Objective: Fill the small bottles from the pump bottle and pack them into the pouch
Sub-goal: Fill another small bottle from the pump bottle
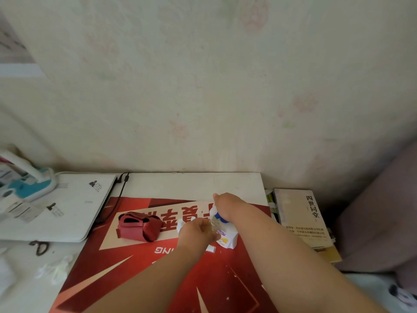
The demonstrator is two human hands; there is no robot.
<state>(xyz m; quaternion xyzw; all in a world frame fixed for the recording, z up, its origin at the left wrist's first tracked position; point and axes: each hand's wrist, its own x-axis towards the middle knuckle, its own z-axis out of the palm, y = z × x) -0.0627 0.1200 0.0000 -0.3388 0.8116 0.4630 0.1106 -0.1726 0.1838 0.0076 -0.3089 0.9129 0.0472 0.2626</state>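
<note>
A white pump bottle with a blue collar and a coloured label stands on the red poster. My right hand rests on top of its pump head. My left hand is closed around a small clear bottle, holding it against the pump's spout. A second small white object shows just behind my left hand, partly hidden. A small white cap or piece lies on the poster below my left wrist. The red pouch lies open to the left, apart from both hands.
A red poster covers the white desk. A white laptop with a black cable sits at the left, a blue and white lamp behind it. Scissors lie by the laptop. Books are stacked at the right.
</note>
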